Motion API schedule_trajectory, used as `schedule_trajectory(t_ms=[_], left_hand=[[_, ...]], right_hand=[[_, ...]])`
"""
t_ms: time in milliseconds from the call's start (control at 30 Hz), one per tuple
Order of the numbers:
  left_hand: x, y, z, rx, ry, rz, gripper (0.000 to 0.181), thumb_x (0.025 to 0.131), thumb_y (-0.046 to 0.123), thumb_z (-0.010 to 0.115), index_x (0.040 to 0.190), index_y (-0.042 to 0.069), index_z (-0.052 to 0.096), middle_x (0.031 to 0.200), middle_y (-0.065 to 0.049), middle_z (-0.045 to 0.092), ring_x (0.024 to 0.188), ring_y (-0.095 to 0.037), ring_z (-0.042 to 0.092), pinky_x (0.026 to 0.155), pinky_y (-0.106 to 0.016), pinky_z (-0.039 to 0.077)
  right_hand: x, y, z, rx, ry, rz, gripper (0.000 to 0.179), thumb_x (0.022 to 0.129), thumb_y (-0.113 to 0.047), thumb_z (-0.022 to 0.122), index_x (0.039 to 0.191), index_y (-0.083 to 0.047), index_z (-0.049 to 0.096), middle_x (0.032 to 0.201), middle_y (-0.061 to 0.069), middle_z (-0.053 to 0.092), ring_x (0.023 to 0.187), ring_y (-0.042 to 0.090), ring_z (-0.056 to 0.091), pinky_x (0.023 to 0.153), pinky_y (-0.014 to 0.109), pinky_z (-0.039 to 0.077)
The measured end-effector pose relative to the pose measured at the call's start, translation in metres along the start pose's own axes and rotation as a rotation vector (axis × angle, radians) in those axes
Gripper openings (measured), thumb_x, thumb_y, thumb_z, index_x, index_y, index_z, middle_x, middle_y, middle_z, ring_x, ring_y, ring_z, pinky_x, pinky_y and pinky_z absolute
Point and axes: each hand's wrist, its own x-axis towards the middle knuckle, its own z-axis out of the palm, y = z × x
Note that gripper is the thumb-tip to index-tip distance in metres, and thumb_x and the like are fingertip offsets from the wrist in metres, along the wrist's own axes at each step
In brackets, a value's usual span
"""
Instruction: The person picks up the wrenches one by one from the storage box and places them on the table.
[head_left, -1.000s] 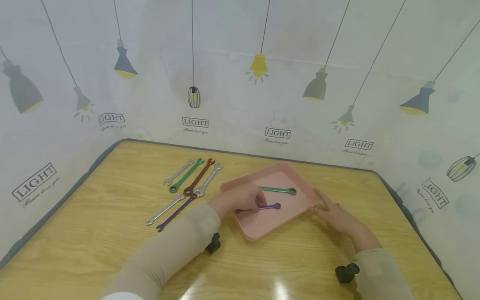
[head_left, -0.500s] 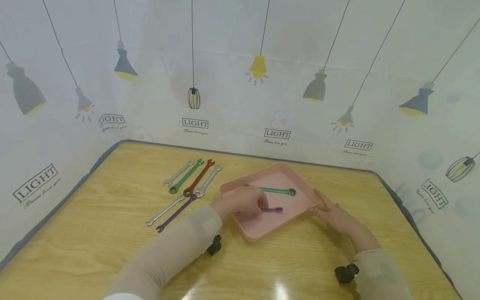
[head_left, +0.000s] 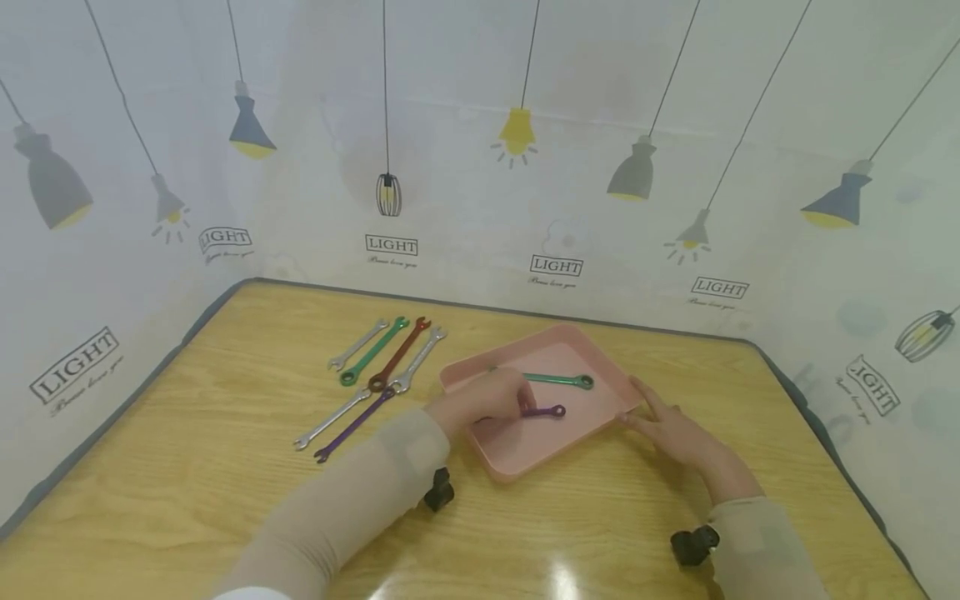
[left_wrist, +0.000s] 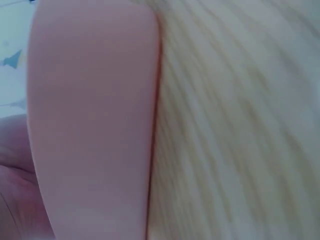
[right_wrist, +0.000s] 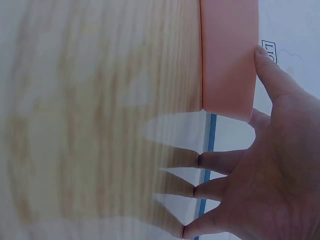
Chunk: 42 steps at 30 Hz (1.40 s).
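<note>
My left hand (head_left: 491,400) reaches over the left side of a pink tray (head_left: 536,446) and pinches a purple wrench (head_left: 546,412), whose ring end sticks out to the right of the fingers. Beyond it in the tray lies a green ratchet wrench (head_left: 558,380), its left part overlapped by that hand. At the tray's right corner is my right hand (head_left: 678,435), fingers spread. In the right wrist view its thumb touches the tray wall (right_wrist: 230,60) near the rim. The left wrist view is mostly filled by the tray's outer wall (left_wrist: 95,125), which hides the left fingers.
Left of the tray, several wrenches lie on the wooden table (head_left: 187,433): a green wrench (head_left: 375,350), a red wrench (head_left: 401,353) and silver ones at the back, a silver wrench (head_left: 330,421) and a purple wrench (head_left: 352,427) nearer. A printed curtain (head_left: 450,167) stands behind.
The purple wrench's ring end tipped edge-on and lower half a second ago, and now shows its ring face again. The left hand shifts only slightly; the right hand and tray stay put.
</note>
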Motion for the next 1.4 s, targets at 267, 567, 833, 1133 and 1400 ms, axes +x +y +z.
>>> schedule_trajectory(t_ms=[267,567,833,1133,1400], left_hand=[[-0.001,-0.003,-0.009,-0.145,0.030,0.003,0.032,0.076,-0.005,0.073,0.102,0.013,0.076,0.098,-0.001,0.071,0.096,-0.018,0.064,0.085,-0.028,0.052],[-0.011,0.008,-0.026,-0.283,0.037,-0.070,0.025,0.086,-0.001,0.070,0.102,0.018,0.074,0.097,0.003,0.067,0.096,-0.017,0.061,0.086,-0.031,0.050],[-0.038,0.023,-0.046,-0.181,0.081,-0.060,0.025,0.087,0.001,0.069,0.107,0.015,0.073,0.104,0.000,0.068,0.103,-0.019,0.062,0.089,-0.034,0.051],[-0.059,0.018,-0.063,-0.168,0.126,-0.028,0.025,0.084,-0.002,0.070,0.107,0.009,0.073,0.101,-0.003,0.070,0.100,-0.021,0.063,0.088,-0.034,0.052],[-0.075,0.011,-0.075,-0.170,0.133,-0.011,0.025,0.083,-0.003,0.070,0.105,0.009,0.074,0.096,-0.002,0.070,0.092,-0.019,0.064,0.077,-0.030,0.054]], right_hand=[[0.000,0.000,0.000,0.008,-0.008,0.002,0.081,0.099,-0.054,0.044,0.157,-0.015,0.003,0.150,0.036,0.021,0.130,0.068,-0.004,0.096,0.081,0.003],[-0.002,0.000,-0.002,-0.001,-0.010,0.009,0.083,0.098,-0.056,0.045,0.157,-0.015,0.003,0.148,0.037,0.024,0.130,0.068,-0.002,0.097,0.080,0.007],[0.001,0.002,-0.002,0.010,-0.006,0.001,0.083,0.098,-0.056,0.044,0.157,-0.016,0.002,0.152,0.034,0.017,0.130,0.068,-0.004,0.095,0.081,0.003],[-0.002,-0.007,-0.007,-0.010,-0.021,0.004,0.083,0.098,-0.058,0.041,0.157,-0.017,-0.001,0.155,0.031,0.012,0.131,0.067,-0.005,0.094,0.082,0.003],[-0.004,-0.006,-0.004,0.011,-0.039,-0.005,0.080,0.100,-0.056,0.039,0.157,-0.017,-0.002,0.156,0.030,0.010,0.130,0.068,-0.006,0.093,0.082,0.001]])
